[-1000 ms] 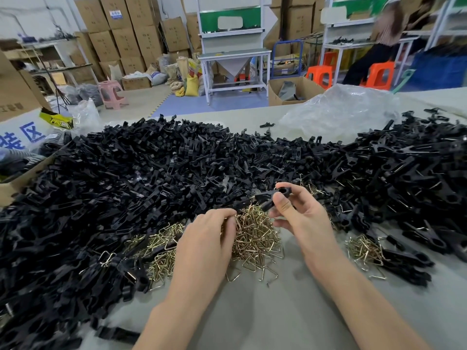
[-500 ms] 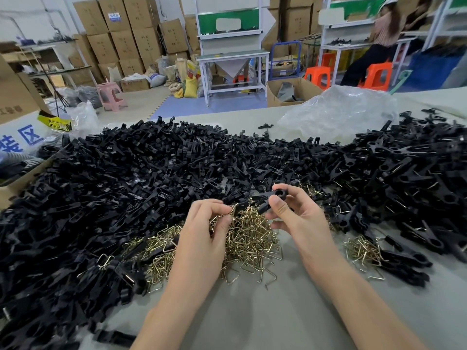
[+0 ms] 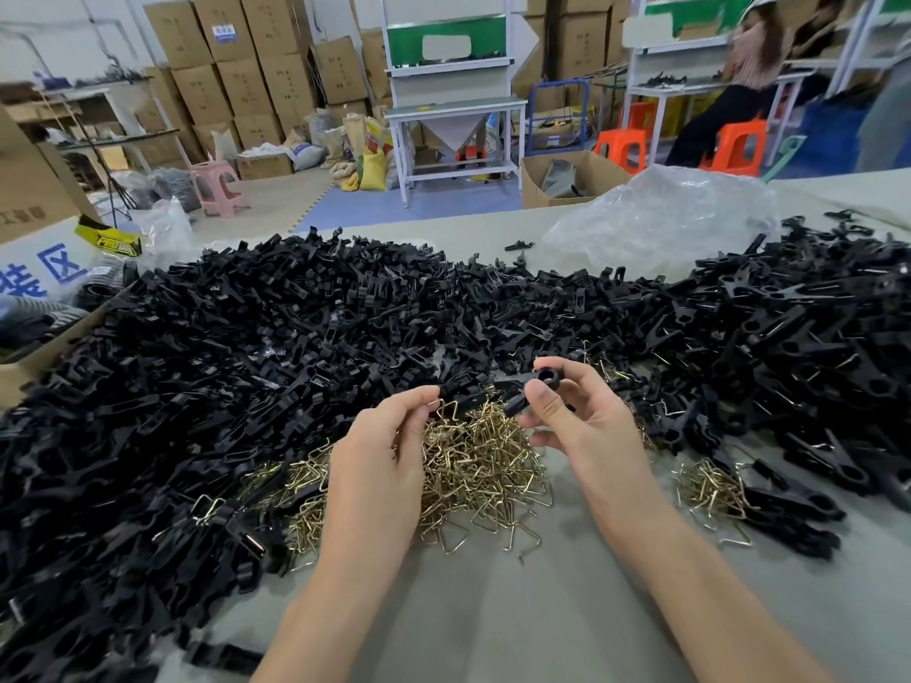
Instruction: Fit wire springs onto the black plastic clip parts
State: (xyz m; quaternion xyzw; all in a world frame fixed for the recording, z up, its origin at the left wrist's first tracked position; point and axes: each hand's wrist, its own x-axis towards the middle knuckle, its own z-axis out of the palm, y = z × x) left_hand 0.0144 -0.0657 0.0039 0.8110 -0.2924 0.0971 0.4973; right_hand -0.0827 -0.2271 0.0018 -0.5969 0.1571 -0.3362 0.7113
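Clip (image 3: 516,404) in right hand (image 3: 586,421) pinch, ring end up-right | left hand (image 3: 379,456) pinches spring (image 3: 443,408), apparently

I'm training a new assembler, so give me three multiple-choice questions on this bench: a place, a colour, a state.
1. Where is the big spring pile? A in a box; B on the table by the left hand; C on a stool.
2. What colour is that pile? A gold; B red; C blue.
3. What is the right hand doing? A lying flat; B hanging empty; C holding a black clip part.
Answers: B, it lies on the table beside that hand; A, the wire shines gold; C, the hand pinches the part.
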